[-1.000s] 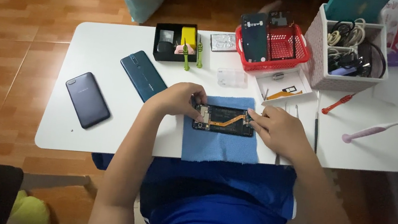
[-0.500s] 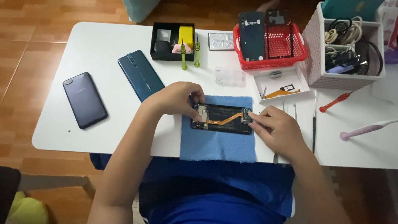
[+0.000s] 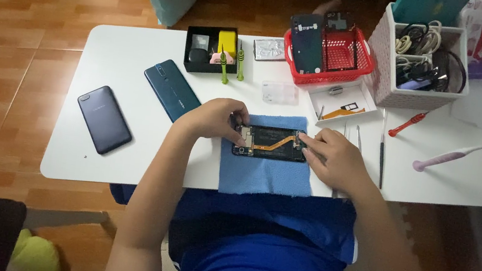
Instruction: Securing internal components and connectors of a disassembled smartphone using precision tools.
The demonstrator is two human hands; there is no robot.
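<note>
The opened phone (image 3: 269, 143) is lying face down on the blue cloth (image 3: 264, 172) near the front edge of the white worktop (image 3: 128, 158), its back cover off, showing dark insides crossed by an orange flex strip; the small parts inside are too fine for you to make out from here. Your left hand (image 3: 215, 117) is covering the phone's left end, fingers curled over its upper corner and pinning it to the cloth, so that corner is hidden. Your right hand (image 3: 336, 159) is resting against the phone's right end with the fingertips (image 3: 303, 139) pinched close together on its upper right corner; whether they are gripping a tiny part or tool there cannot be told. The phone is sitting directly between your two hands, touched by both. Just beside your right hand, thin tweezers (image 3: 358, 139) and a dark slim tool (image 3: 381, 159) are lying on the worktop, partly hidden by that hand. To the left, a teal phone (image 3: 170, 89) and a dark blue phone (image 3: 104, 119) are lying flat, well apart from the work. Farther back a black parts box (image 3: 210, 49), a red basket (image 3: 340, 53) and a white basket of cables (image 3: 422, 53) are standing, the last one cut off at the top edge.
</note>
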